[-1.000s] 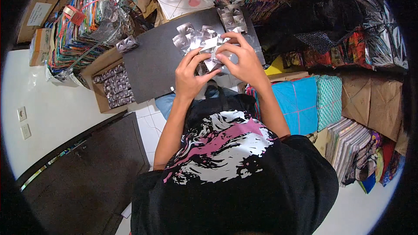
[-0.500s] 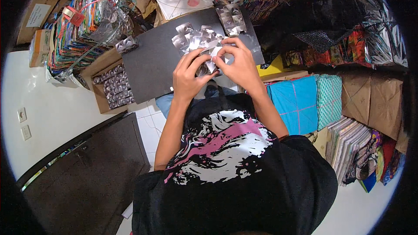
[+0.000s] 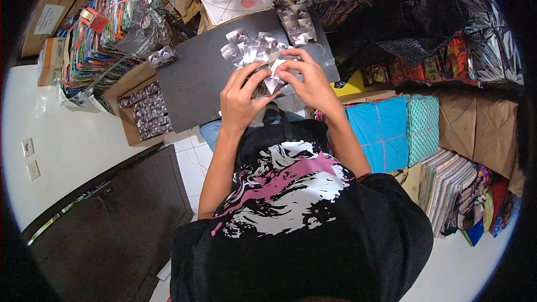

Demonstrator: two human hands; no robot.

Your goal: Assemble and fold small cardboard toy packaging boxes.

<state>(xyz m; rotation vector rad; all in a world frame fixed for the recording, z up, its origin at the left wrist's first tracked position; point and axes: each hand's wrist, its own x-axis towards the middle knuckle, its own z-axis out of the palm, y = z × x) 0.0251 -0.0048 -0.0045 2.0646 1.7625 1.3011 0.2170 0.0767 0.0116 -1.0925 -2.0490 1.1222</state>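
Note:
Between my two hands is a small grey-and-white printed paper box (image 3: 273, 84), partly folded, with a white flap standing up. My left hand (image 3: 239, 96) grips its left side, thumb below and fingers curled over the top. From the right, my right hand (image 3: 314, 83) pinches its upper edge and flap with thumb and fingers. Fingers hide part of the piece. Just beyond it, a loose pile of similar grey printed pieces (image 3: 237, 48) lies on the dark table board (image 3: 193, 86). Another group of printed pieces (image 3: 297, 24) rests at the far right of the board.
Left of the board, an open carton (image 3: 133, 127) holds rows of small grey printed boxes; more printed pieces (image 3: 163, 56) sit at the board's left corner. Tall bundles of colourful packets (image 3: 98, 42) stand behind. Blue wrapped stacks (image 3: 376, 133) are close to my right arm.
My right hand's fingers have shifted slightly on the box, and its white flap shows at a different angle. My left hand has moved only a little to the left.

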